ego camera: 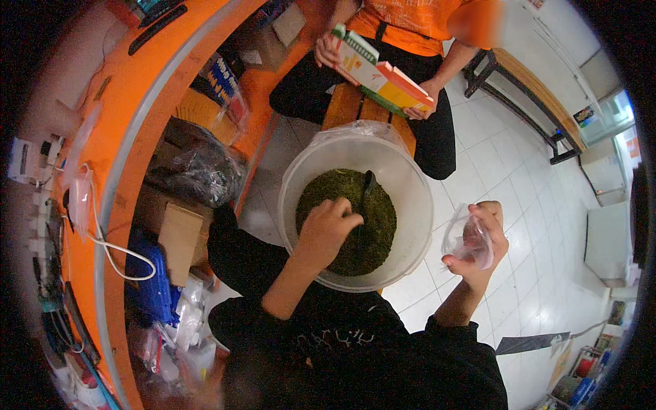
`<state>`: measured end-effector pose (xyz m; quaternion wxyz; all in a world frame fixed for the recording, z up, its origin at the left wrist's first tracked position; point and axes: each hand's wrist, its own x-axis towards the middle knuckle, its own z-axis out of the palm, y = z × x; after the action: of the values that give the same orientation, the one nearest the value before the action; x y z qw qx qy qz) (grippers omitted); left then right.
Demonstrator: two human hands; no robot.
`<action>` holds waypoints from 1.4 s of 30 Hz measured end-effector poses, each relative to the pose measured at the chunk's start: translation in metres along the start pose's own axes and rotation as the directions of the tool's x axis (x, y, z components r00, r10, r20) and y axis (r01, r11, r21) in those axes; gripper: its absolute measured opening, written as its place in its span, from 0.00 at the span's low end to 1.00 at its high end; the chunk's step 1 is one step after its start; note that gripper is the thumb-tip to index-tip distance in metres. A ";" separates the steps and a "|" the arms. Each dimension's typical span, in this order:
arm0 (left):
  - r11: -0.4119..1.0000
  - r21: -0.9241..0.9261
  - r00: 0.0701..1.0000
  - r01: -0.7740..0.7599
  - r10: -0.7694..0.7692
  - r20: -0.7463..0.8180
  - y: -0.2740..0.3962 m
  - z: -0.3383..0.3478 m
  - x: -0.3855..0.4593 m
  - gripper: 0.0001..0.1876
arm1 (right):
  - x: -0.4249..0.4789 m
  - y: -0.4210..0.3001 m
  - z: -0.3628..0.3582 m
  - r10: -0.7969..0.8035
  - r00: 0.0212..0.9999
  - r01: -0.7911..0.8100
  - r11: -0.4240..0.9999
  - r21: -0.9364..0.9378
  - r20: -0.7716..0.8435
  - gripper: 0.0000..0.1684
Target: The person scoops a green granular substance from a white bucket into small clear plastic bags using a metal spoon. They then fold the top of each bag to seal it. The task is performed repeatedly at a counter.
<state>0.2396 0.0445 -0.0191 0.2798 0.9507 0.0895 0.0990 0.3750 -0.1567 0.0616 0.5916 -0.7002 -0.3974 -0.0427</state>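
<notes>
A white translucent plastic bucket stands before me, with dried, crumbled green herb in its bottom. A black scoop lies on the herb, its handle pointing towards me. My left hand reaches over the bucket's near left side with fingers bent, right beside the scoop's handle. Whether the fingers touch the handle or pinch some herb cannot be made out. To the right of the bucket, my right hand holds a small clear plastic bag, its mouth spread by the thumb and fingers.
Across from me a seated person's hands hold a printed cardboard box. The bucket rests by a wooden slatted bench. An orange counter curves along the left, above cardboard, plastic bags and a blue case.
</notes>
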 end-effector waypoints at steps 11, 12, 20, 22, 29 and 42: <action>0.775 0.509 0.906 -0.376 0.193 0.376 -0.018 0.080 0.009 0.06 | 0.003 0.018 0.023 -0.039 0.994 0.011 0.964 0.267 0.098 0.41; 0.787 0.476 0.906 -0.392 0.243 0.346 -0.018 0.077 0.012 0.06 | 0.004 0.014 0.027 -0.017 0.996 -0.010 0.954 0.300 0.089 0.40; 0.956 -0.183 0.971 -0.227 0.236 0.027 0.017 -0.018 0.010 0.09 | 0.000 0.029 0.009 0.088 0.983 -0.116 0.977 0.177 0.160 0.37; 0.935 -0.337 0.993 -0.107 0.116 0.005 0.021 -0.016 -0.006 0.08 | -0.002 0.035 0.012 0.078 0.978 -0.113 0.978 0.177 0.192 0.36; 0.843 -0.521 0.991 0.132 -0.102 0.086 0.034 -0.024 -0.053 0.09 | 0.001 0.032 0.030 0.133 0.930 -0.208 0.959 0.191 0.343 0.38; 0.176 -0.983 0.598 0.062 -0.795 -0.104 -0.011 -0.033 -0.087 0.15 | 0.001 0.026 0.054 0.106 0.922 -0.093 0.994 -0.054 0.372 0.31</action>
<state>0.1466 0.0509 -0.0104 0.7309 0.4425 0.3909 0.3423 0.3697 -0.1097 0.0252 0.4937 -0.7251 -0.4661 0.1149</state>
